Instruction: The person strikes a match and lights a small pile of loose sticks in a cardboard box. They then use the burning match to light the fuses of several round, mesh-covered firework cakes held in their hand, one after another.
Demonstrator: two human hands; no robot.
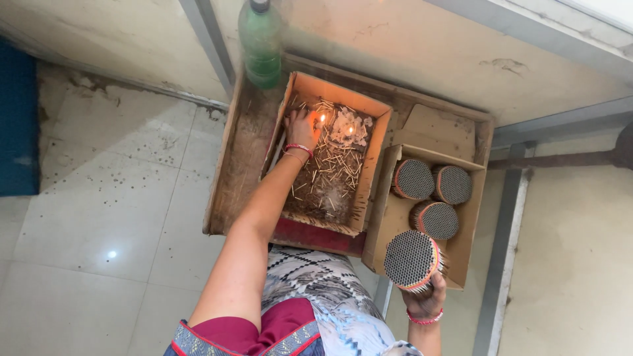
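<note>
While the left hand (302,126) reaches into the big box (370,157), its fingers sit curled among loose sticks (330,173), just beside a small flame (322,118) — I cannot tell if they pinch a stick. A green bottle (261,43) stands behind the box. To the right, a second box (390,217) holds three round bundles (432,194). The right hand (425,296) is closed around a fourth bundle (409,260), held from below at that box's near edge. It looks light but easy to spill — thin sticks packed tight with a band, so holding around the banded side seems best.
</note>
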